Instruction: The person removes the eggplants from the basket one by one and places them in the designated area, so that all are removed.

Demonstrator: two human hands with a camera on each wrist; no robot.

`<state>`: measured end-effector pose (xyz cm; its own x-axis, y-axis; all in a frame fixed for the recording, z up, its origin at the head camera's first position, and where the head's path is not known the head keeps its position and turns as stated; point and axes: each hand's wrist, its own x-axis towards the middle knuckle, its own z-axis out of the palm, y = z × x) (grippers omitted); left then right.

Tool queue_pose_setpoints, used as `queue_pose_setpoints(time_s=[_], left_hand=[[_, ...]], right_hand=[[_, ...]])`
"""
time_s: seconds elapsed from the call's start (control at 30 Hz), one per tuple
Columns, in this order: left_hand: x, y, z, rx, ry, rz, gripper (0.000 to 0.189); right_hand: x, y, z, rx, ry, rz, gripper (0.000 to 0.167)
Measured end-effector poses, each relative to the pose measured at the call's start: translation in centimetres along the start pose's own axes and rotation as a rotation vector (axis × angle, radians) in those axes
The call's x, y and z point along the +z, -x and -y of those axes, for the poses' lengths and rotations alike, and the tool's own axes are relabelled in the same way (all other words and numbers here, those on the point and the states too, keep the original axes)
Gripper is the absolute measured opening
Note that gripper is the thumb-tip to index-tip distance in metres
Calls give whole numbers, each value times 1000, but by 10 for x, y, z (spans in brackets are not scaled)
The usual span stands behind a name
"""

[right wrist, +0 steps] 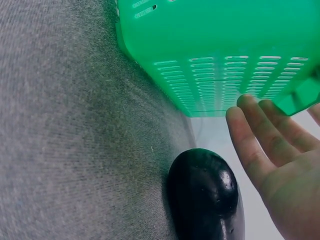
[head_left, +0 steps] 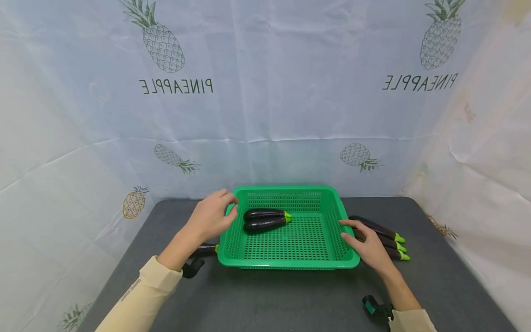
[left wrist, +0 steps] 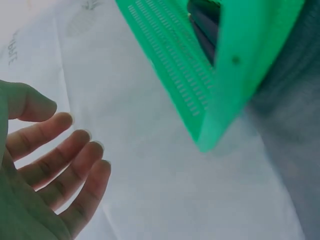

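Observation:
A green plastic basket [head_left: 286, 264] with slotted walls stands on the dark table. Two eggplants [head_left: 265, 224] lie side by side inside it, toward the left, green stem ends pointing right. Raised by the basket's left rim is my left hand [head_left: 213, 214], with nothing in its loosely bent fingers; the left wrist view shows the palm empty, apart from the basket. My right hand [head_left: 370, 246] is at the right rim, and its extended fingers [right wrist: 272, 130] reach along the outer wall in the right wrist view. Beside that hand, on the table, lie three more eggplants [head_left: 383, 230].
Another eggplant [head_left: 205, 250] lies left of the basket, partly hidden by the left forearm. White cloth [head_left: 290, 106] printed with pineapples hangs behind the grey-black table [head_left: 265, 299] and along both sides.

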<state>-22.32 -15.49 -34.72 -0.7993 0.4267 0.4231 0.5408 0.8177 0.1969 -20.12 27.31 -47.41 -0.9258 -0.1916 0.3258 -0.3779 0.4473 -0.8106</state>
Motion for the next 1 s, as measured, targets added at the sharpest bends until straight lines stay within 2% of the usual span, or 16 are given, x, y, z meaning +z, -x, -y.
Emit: queue_pose_setpoints(time_s=[0.5,0.8,1.0], left_hand=[[18,-39,-15,-1,10,75,14],[37,-60,-23,33,-39,124,13],[49,-69,-29,28,-86,168,13]], right_hand=[[1,-1,-1,-2,-7,-2,40],[2,0,1,5,-11,2,40],[1,0,1,-11,-10,-8,39]])
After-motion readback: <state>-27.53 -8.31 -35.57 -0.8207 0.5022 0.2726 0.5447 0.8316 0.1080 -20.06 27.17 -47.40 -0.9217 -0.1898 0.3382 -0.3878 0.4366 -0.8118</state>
